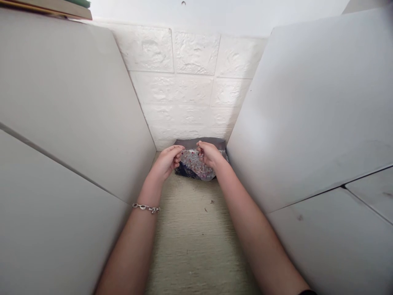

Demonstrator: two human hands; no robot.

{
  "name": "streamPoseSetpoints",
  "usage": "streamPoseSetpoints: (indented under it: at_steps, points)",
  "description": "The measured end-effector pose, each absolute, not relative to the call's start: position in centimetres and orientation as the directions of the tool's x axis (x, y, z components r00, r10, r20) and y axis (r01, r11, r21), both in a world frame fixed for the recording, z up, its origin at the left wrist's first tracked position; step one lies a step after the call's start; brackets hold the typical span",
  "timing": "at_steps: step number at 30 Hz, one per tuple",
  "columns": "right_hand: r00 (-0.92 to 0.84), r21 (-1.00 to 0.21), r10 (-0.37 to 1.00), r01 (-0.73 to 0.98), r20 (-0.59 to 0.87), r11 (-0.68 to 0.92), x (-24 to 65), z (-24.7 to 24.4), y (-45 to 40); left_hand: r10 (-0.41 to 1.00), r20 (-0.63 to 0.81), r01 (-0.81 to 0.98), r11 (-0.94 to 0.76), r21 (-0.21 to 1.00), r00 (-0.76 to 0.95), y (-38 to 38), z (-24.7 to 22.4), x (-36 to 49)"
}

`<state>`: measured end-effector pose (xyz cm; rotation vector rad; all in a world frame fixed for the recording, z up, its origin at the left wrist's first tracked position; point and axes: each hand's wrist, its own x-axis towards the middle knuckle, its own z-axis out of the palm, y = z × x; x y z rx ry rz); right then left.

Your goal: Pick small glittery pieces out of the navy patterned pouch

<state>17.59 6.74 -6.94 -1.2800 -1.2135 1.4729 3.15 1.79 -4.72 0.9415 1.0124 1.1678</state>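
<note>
A grey and dark blue bag or box point(187, 170) with a glittery, speckled front lies on the floor against the white brick-patterned wall. At its left side is my left hand point(170, 159), thumb and fingertips pressed together at the upper edge. My right hand point(209, 154) reaches over the right part, its fingers curled in a pinch near the same edge. Whatever is between the fingertips of either hand is too small to make out. A silver chain bracelet point(146, 208) circles my left wrist.
White cabinet sides rise at the left point(70, 98) and right point(307, 106), leaving a narrow gap. The pale wood-grain floor point(196, 237) between them has a few dark specks. Flat items point(46, 9) rest atop the left cabinet.
</note>
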Motion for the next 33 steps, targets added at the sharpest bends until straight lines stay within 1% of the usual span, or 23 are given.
streamPoseSetpoints:
  at_steps: [2, 4, 7, 9, 11, 13, 14, 15, 17, 19, 22, 24, 26, 30, 33]
  points:
    - [-0.113, -0.986, 0.980, 0.065, -0.162, -0.155, 17.9, -6.9, 6.7, 0.987, -0.132, -0.266, 0.153, 0.952, 0.096, 1.9, -4.8, 3.2]
    - [-0.096, -0.978, 0.991, 0.192, -0.095, -0.076, 18.2, -6.8, 6.5, 0.986, -0.134, -0.263, 0.155, 0.952, 0.096, 1.9, -4.9, 3.2]
    - [-0.166, -0.932, 0.985, 0.363, -0.038, 0.025, 18.4, -6.6, 6.3, 0.988, -0.131, -0.262, 0.149, 0.953, 0.085, 1.8, -4.8, 3.2]
    - [-0.267, -0.920, 0.962, 0.388, -0.056, 0.054, 18.4, -6.4, 6.1, 0.988, -0.134, -0.259, 0.150, 0.954, 0.076, 1.8, -4.8, 3.2]
    - [-0.354, -0.925, 0.933, 0.373, -0.065, 0.077, 18.4, -6.2, 6.0, 0.988, -0.136, -0.256, 0.150, 0.955, 0.072, 1.8, -4.8, 3.2]
    - [-0.376, -0.908, 0.926, 0.400, -0.039, 0.124, 18.5, -6.1, 6.1, 0.988, -0.134, -0.253, 0.149, 0.956, 0.074, 1.9, -5.0, 3.2]
    - [-0.360, -0.881, 0.933, 0.448, -0.021, 0.153, 18.7, -6.1, 6.2, 0.988, -0.133, -0.251, 0.148, 0.957, 0.074, 2.0, -5.1, 3.2]
    - [-0.332, -0.838, 0.943, 0.515, -0.002, 0.180, 18.8, -6.1, 6.3, 0.988, -0.133, -0.249, 0.148, 0.957, 0.073, 2.0, -5.2, 3.2]
    - [-0.261, -0.710, 0.965, 0.676, 0.020, 0.198, 19.2, -6.3, 6.5, 0.989, -0.133, -0.248, 0.146, 0.958, 0.070, 2.2, -5.3, 3.2]
    - [-0.193, -0.555, 0.981, 0.816, 0.003, 0.162, 19.6, -6.5, 6.7, 0.989, -0.134, -0.247, 0.146, 0.958, 0.065, 2.3, -5.4, 3.2]
    - [-0.114, -0.365, 0.988, 0.928, -0.105, 0.069, 20.0, -7.0, 6.7, 0.988, -0.141, -0.236, 0.151, 0.960, 0.059, 2.3, -5.3, 3.3]
    - [-0.092, -0.301, 0.982, 0.953, -0.167, 0.038, 20.1, -7.3, 6.6, 0.988, -0.140, -0.230, 0.150, 0.961, 0.060, 2.2, -5.2, 3.4]
    - [-0.112, -0.297, 0.975, 0.954, -0.191, 0.051, 19.9, -7.5, 6.4, 0.989, -0.135, -0.230, 0.147, 0.962, 0.067, 2.2, -5.2, 3.5]
    - [-0.191, -0.362, 0.959, 0.926, -0.209, 0.105, 19.6, -7.6, 6.1, 0.987, -0.145, -0.226, 0.156, 0.961, 0.064, 2.2, -5.3, 3.6]
    - [-0.217, -0.419, 0.957, 0.900, -0.193, 0.119, 19.6, -7.7, 6.0, 0.986, -0.151, -0.222, 0.162, 0.962, 0.066, 2.2, -5.4, 3.8]
